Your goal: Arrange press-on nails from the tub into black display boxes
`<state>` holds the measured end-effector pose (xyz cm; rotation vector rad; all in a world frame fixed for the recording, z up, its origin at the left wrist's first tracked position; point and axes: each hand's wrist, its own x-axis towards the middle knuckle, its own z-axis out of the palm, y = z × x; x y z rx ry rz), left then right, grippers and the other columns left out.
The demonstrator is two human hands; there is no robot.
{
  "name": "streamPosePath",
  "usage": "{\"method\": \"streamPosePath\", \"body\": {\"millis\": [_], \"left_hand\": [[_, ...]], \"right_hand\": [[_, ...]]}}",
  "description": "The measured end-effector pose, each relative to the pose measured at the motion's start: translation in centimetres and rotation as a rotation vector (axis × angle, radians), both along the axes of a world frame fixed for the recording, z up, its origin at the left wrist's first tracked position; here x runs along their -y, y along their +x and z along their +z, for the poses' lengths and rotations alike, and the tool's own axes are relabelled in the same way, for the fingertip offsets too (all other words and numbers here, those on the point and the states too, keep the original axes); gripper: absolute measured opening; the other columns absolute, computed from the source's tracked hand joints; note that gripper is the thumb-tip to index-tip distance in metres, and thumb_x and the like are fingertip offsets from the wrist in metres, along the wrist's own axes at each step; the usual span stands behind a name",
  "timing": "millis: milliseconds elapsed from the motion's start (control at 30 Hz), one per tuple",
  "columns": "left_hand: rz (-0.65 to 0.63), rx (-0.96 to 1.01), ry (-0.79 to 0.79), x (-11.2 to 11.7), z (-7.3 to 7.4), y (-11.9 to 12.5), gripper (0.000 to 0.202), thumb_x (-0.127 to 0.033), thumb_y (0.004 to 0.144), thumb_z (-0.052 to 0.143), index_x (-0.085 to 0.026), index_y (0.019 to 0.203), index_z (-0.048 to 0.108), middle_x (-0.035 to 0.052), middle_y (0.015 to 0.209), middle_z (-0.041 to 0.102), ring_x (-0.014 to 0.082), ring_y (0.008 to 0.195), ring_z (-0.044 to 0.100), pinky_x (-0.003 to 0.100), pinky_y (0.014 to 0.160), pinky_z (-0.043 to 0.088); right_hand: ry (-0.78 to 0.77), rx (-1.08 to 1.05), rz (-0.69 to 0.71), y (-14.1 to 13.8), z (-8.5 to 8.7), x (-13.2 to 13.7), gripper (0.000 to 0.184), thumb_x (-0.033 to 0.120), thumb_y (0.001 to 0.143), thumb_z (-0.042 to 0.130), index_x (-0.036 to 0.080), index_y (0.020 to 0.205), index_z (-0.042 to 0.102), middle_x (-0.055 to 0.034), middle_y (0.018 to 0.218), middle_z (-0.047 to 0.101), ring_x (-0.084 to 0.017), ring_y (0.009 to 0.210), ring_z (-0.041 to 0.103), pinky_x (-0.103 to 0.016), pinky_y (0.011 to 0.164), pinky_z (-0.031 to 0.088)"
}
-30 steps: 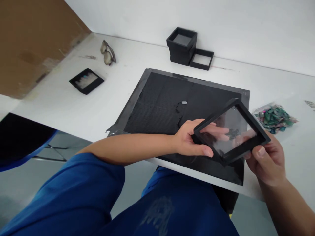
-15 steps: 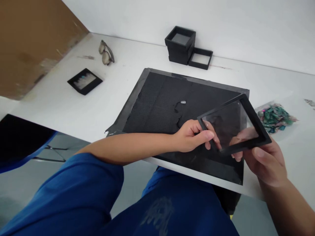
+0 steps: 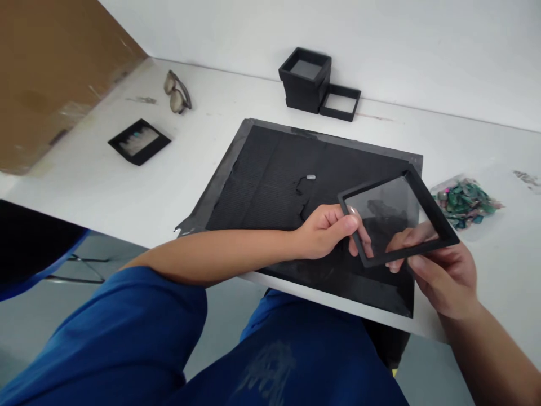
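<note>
A black square frame with a clear see-through pane is held tilted above the black mat. My left hand pinches its left edge, thumb on the near side and fingers showing through the pane. At the lower right, my right hand grips the bottom edge, its fingertips behind the pane. On the mat beyond my left hand lies a small pale, shiny piece, with a dark crack or thread-like line beside it.
Similar black frames stand in a stack, and a single black frame lies beside it. A clear bag of green and pink flakes is at the right. Sunglasses and a black card with pale shapes lie at the left, near a brown board.
The framed pane has tilted slightly, showing more of its face. My right hand has shifted a little left with it, and the whole view has drifted slightly.
</note>
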<state>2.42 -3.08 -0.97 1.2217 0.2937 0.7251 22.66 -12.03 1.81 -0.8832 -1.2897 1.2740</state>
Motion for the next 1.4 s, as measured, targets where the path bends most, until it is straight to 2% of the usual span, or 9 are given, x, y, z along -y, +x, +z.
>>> {"method": "streamPosePath", "body": {"millis": [167,267,467,633,833,1067,1200,1300,1400], "left_hand": [[0.037,-0.040,-0.009,0.0,0.4,0.0,0.066,-0.076,0.085,0.057,-0.013,0.070,0.069,0.0068,0.065,0.071,0.0183,0.069,0.072,0.028,0.065,0.056],[0.028,-0.071,-0.010,-0.1,0.5,0.0,0.066,-0.077,0.086,0.056,-0.014,0.071,0.069,0.0061,0.068,0.073,0.0142,0.063,0.069,0.025,0.065,0.055],[-0.051,-0.107,-0.208,-0.5,0.1,0.5,0.066,-0.080,0.080,0.059,-0.014,0.078,0.066,0.0026,0.068,0.072,0.0113,0.058,0.067,0.024,0.065,0.054],[-0.190,-0.133,-0.304,-1.0,0.3,0.6,0.065,-0.078,0.079,0.063,-0.013,0.078,0.068,0.0040,0.069,0.075,0.0138,0.068,0.072,0.026,0.078,0.056],[-0.285,-0.189,-0.291,-1.2,1.0,0.3,0.066,-0.079,0.078,0.064,-0.014,0.081,0.072,0.0048,0.074,0.077,0.0155,0.077,0.072,0.030,0.091,0.055],[-0.440,-0.155,-0.102,-1.0,1.0,0.4,0.067,-0.074,0.093,0.046,-0.015,0.077,0.074,0.0097,0.084,0.079,0.0177,0.083,0.074,0.033,0.096,0.056],[-0.245,-0.196,0.026,-0.1,0.9,0.0,0.075,-0.073,0.097,0.034,-0.016,0.059,0.065,0.0104,0.073,0.076,0.0157,0.076,0.073,0.030,0.085,0.058],[0.016,-0.178,0.429,0.1,0.9,-0.5,0.065,-0.067,0.094,0.051,-0.019,0.051,0.056,0.0087,0.070,0.073,0.0147,0.069,0.068,0.030,0.075,0.055],[0.350,-0.107,0.871,-0.2,0.6,-0.8,0.053,-0.063,0.075,0.078,-0.021,0.055,0.053,0.0055,0.080,0.071,0.0175,0.079,0.067,0.034,0.080,0.054]], "right_hand": [[0.038,0.030,-0.097,-0.7,0.0,0.0,0.011,0.024,0.094,0.066,0.024,0.105,0.068,0.0002,0.076,0.068,-0.014,0.066,0.065,-0.029,0.061,0.055],[0.065,0.077,-0.137,-1.0,0.1,0.0,0.013,0.021,0.095,0.065,0.025,0.107,0.066,0.0004,0.079,0.069,-0.014,0.067,0.067,-0.029,0.061,0.056],[0.112,0.105,-0.180,-1.4,0.0,-0.3,0.011,0.018,0.095,0.062,0.025,0.100,0.067,0.0008,0.077,0.071,-0.017,0.074,0.071,-0.033,0.068,0.060],[0.142,0.078,-0.339,-2.2,-0.3,-0.2,0.020,0.020,0.092,0.066,0.027,0.110,0.073,-0.0046,0.101,0.077,-0.020,0.077,0.073,-0.036,0.062,0.062],[0.143,0.034,-0.303,-2.3,0.4,0.1,0.018,0.020,0.091,0.068,0.027,0.106,0.074,-0.0031,0.096,0.079,-0.020,0.072,0.074,-0.037,0.064,0.064],[0.123,0.036,-0.323,-1.8,1.0,0.5,0.015,0.027,0.090,0.070,0.030,0.103,0.076,-0.0043,0.093,0.078,-0.025,0.085,0.074,-0.042,0.067,0.064],[0.088,0.066,-0.431,-1.3,1.0,0.3,0.011,0.032,0.088,0.074,0.031,0.099,0.076,-0.0018,0.087,0.077,-0.022,0.073,0.072,-0.036,0.055,0.059],[-0.049,0.070,-0.470,-0.7,0.8,0.0,0.007,0.031,0.085,0.077,0.027,0.089,0.073,0.0013,0.076,0.074,-0.017,0.061,0.067,-0.031,0.053,0.057],[-0.159,0.116,-0.426,-0.2,0.6,-0.2,0.009,0.028,0.085,0.078,0.025,0.084,0.070,0.0029,0.070,0.071,-0.014,0.059,0.066,-0.027,0.056,0.057]]}}
